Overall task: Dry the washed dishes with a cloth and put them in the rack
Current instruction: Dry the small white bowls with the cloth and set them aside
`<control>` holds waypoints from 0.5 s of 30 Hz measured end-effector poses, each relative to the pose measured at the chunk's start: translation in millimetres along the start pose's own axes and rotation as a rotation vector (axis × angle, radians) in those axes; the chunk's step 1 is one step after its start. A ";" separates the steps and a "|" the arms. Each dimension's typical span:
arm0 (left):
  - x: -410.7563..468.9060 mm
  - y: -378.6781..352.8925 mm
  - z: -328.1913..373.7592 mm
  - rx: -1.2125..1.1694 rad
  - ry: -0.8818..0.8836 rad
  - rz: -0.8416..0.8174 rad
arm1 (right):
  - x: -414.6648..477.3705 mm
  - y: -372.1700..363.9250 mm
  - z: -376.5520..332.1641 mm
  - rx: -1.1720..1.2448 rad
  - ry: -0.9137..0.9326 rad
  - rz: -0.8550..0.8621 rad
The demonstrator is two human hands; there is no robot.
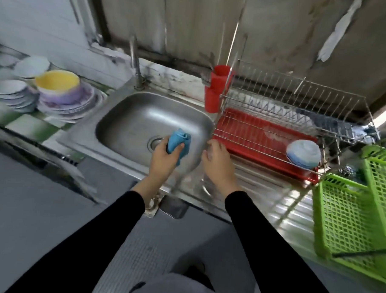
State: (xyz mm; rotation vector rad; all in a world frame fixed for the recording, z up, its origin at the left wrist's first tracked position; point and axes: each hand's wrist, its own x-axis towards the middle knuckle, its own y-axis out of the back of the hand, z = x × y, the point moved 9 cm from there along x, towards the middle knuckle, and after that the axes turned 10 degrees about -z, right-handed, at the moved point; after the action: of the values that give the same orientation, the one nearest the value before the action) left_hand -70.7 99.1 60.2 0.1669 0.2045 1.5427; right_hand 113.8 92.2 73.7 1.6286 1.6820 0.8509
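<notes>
1. The washed dishes [63, 100] are sitting in leaning stacks on the counter to the left of the sink [126, 121], well apart from the rack [300, 102] on the right. Each piece is probably going to be crossing the open basin, and a wet plate slipping there would likely be chipping against the steel.
2. A yellow bowl [57, 83] is perching on top of one plate stack. Pulling a plate from underneath it would risk tipping it.
3. The cloth [179, 142] is bunched into a tight wad, so it is offering little dry surface. Dishes wiped this way may be going into the rack damp.
4. One bowl [303, 153] is lying upside down in the rack's lower tier, over the red tray [243, 126]. Anything set down carelessly beside it could be knocking it.
5. The left hand [165, 158] is clenching the cloth, fingers and thumb wrapped round it, above the basin near the drain.
6. The right hand [218, 163] is hovering over the sink's right rim with its fingers bent downward. The area beneath it is blurred, so I cannot tell whether it is holding anything.
</notes>
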 end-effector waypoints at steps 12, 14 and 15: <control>-86.2 257.0 -58.5 0.143 0.120 0.303 | 8.2 -168.6 -226.4 -0.268 0.261 -0.395; -100.2 290.5 -67.2 0.155 0.146 0.359 | 6.4 -188.6 -257.9 -0.263 0.312 -0.414; -105.5 306.4 -69.9 0.162 0.149 0.386 | 6.0 -197.8 -272.9 -0.264 0.332 -0.423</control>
State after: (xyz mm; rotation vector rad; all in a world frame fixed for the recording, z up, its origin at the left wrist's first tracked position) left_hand -386.7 -0.9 67.0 0.2292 0.4360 1.9252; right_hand -223.4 88.8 73.4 0.9436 1.9449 1.1073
